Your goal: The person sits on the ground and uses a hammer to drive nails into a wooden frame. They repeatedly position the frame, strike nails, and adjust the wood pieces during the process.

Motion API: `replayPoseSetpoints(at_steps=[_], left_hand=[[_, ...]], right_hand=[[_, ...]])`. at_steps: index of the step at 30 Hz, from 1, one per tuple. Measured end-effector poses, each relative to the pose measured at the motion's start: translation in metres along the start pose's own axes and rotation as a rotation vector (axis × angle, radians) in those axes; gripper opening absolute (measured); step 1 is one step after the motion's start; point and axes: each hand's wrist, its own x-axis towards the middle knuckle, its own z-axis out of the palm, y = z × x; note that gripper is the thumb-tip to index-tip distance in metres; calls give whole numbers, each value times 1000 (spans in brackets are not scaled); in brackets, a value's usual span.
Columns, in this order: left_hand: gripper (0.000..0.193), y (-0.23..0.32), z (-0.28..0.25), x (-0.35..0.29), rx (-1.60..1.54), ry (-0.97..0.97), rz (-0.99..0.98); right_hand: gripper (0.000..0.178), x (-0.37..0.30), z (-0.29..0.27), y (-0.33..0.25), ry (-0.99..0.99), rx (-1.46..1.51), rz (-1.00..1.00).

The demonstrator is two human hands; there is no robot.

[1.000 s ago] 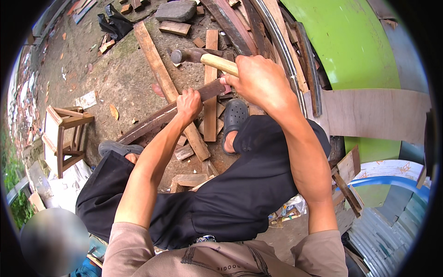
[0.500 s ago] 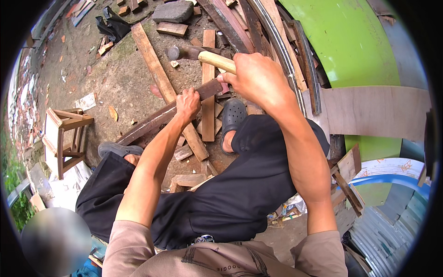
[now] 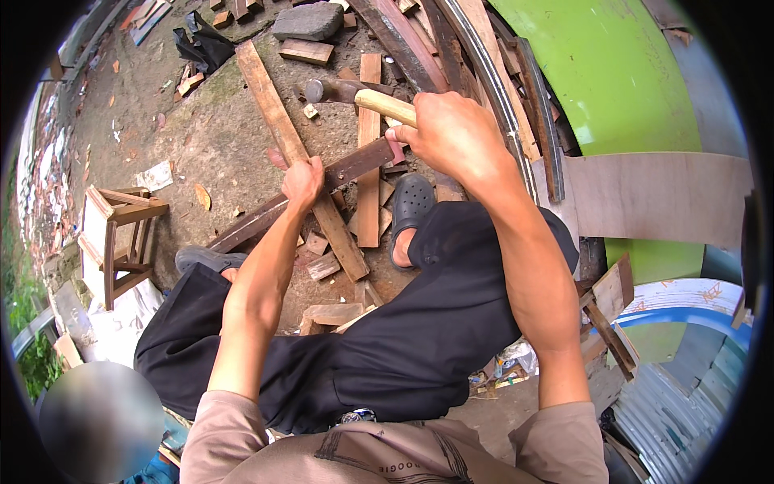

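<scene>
My right hand (image 3: 455,137) is wrapped round the pale wooden handle of a hammer (image 3: 385,106). The hammer's dark metal head points left, above a brown plank (image 3: 368,189). My left hand (image 3: 304,182) is closed round a dark reddish-brown wooden board (image 3: 363,161), close to where it crosses a long lighter plank (image 3: 272,105). The dark board runs diagonally from beside my left shoe up to the right. Its right end lies over the brown plank, just below the hammer and my right thumb.
My grey clogs (image 3: 411,202) stand either side of the planks. A small wooden stool (image 3: 110,242) lies at the left. Scrap wood, a grey stone block (image 3: 307,21) and a black plastic bag (image 3: 203,44) are at the back. Green panels (image 3: 605,73) stand at the right.
My left hand has shifted left along the dark board, from near its right end to the crossing with the lighter plank. My right hand still holds the hammer in nearly the same place.
</scene>
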Motion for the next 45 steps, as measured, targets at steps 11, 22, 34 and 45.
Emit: replayPoseSetpoints(at_steps=[11,22,34,45], left_hand=[[22,-31,16,-28,191,68,887],[13,-10,34,-27,346,84,783],[16,-14,35,-13,417,-10,899],[16,-8,13,19,656,-178,1266]], right_hand=[[37,-3,3,-4,-33,-40,-45],[44,-3,0,4,2,-25,-22],[44,-4,-4,7,10,-5,-2],[43,-3,-4,4,-12,-2,8]])
